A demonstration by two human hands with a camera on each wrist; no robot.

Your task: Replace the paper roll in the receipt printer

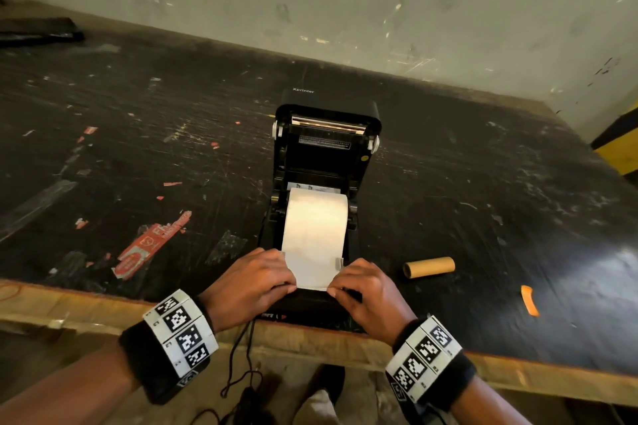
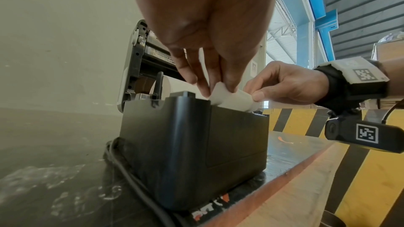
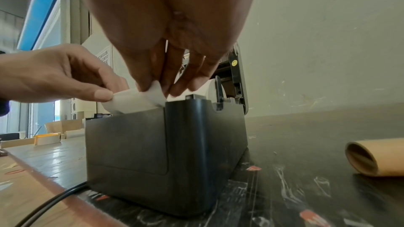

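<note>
A: Two hands on the paper now! The left hand (image 1: 250, 281) pinches the near left corner of the paper (image 1: 313, 235), the right hand (image 1: 367, 288) pinches the near right corner, thumb and fingers closed on the sheet at each side.

B: And where's the roll itself?

A: Seated in the printer (image 1: 321, 183), which sits at the near edge of the table (image 1: 138, 121). The lid (image 1: 328, 121) stands open at the far end, and the strip runs toward the person over the front edge.

B: That brown core (image 1: 429, 267) lying to the right, is that the old one?

A: Looks that way, well clear of the printer. So the swap seems mostly done; feeding the strip out is the step in hand.

B: How should it be done well?

A: Pull both corners evenly, so the strip stays square between the two grey guides (image 1: 339, 264). It already bulges up between the hands in the wrist views, so it wants flattening. Then keep the end hanging past the front edge while the lid comes down.

B: The risk?

A: A skewed strip, likely to jam or wrinkle under the lid.
</note>
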